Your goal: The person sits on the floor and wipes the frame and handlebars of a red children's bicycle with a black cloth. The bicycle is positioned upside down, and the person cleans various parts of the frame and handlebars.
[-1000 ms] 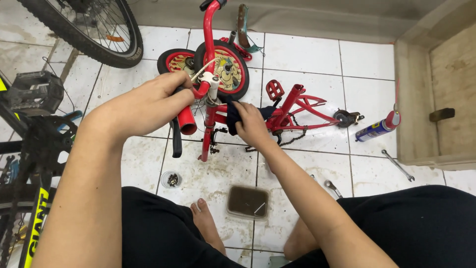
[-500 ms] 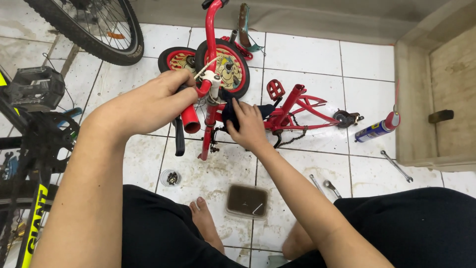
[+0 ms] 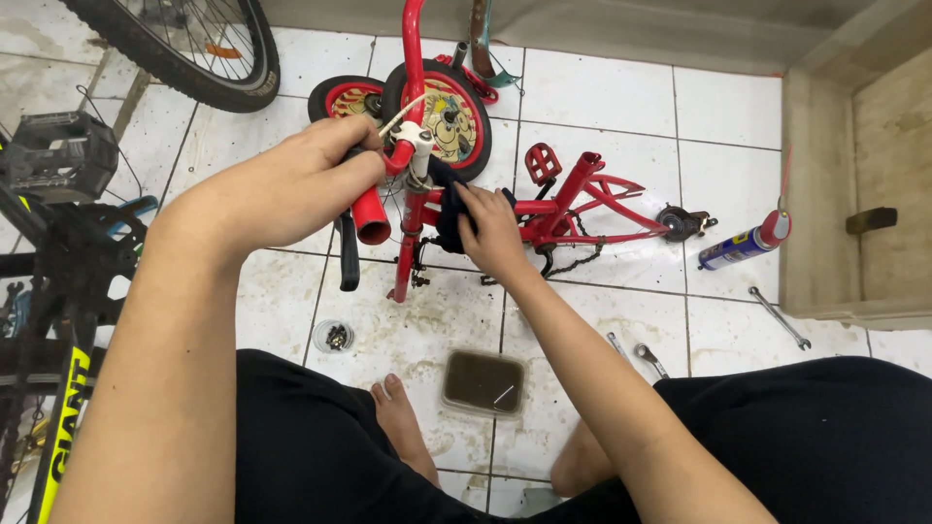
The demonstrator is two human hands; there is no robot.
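Note:
A small red children's bicycle (image 3: 573, 199) lies on the white tiled floor in front of me. My left hand (image 3: 291, 180) is closed around its red handlebar (image 3: 371, 221) near the stem. My right hand (image 3: 490, 233) presses a dark cloth (image 3: 449, 209) against the frame just below the stem. The front wheel (image 3: 449, 112) with a picture disc is beyond my hands. A red pedal (image 3: 544, 162) and the chain (image 3: 582, 262) show to the right.
A rectangular tub of dark liquid (image 3: 482, 382) sits between my legs. A spray can (image 3: 743, 245), wrenches (image 3: 777, 315) and a small cup of parts (image 3: 336, 337) lie on the tiles. A large black bicycle (image 3: 58, 291) stands left, a wooden box (image 3: 854, 184) right.
My right hand has shifted slightly with the cloth along the frame near the stem. My left hand keeps its hold on the handlebar.

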